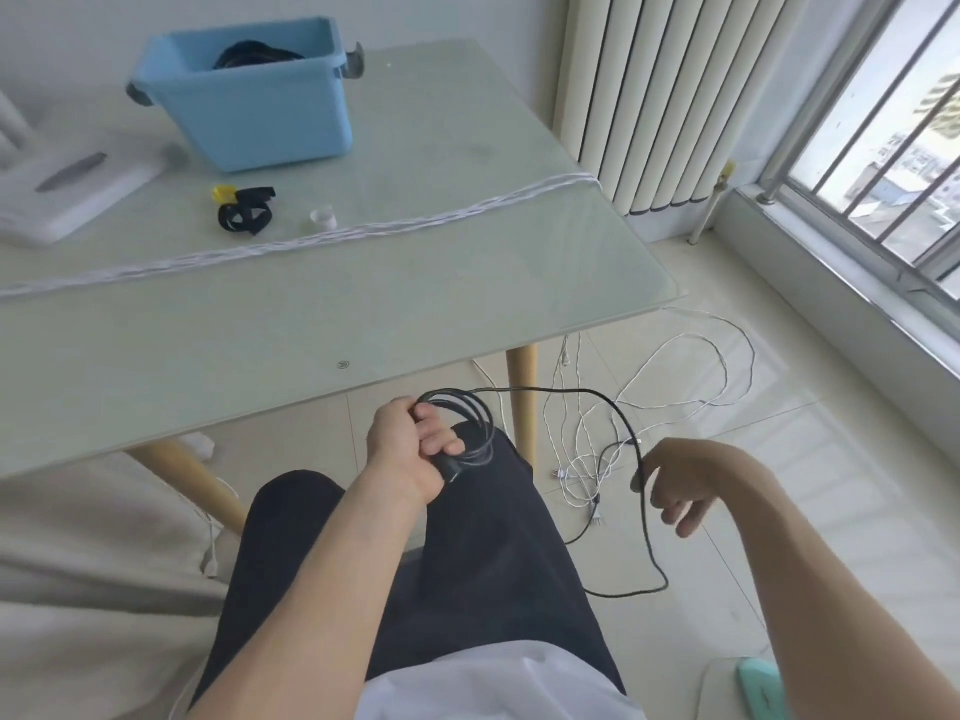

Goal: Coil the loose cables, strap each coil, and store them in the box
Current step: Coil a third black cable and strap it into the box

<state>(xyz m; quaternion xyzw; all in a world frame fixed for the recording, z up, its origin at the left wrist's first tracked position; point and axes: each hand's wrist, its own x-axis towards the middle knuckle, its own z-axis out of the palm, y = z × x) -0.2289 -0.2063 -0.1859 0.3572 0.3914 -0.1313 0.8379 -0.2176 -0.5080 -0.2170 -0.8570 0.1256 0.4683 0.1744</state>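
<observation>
Coiling the black cable over our lap

Our left hand (410,449) grips several loops of the black cable (618,407); our right hand (675,485) pinches its loose run. Beyond, white cables (691,366) sprawl on the floor; the blue box (260,116) sits on the table (363,304), straps (244,210) beside it.

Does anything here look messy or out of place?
Yes: thin white cables lie tangled on the floor beside the table leg, and a white cord stretches straight across the glass table.

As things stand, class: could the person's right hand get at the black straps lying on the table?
Probably not yet. The right hand is pinching the black cable low beside the knee, and the straps lie far across the table, near the blue box.
</observation>
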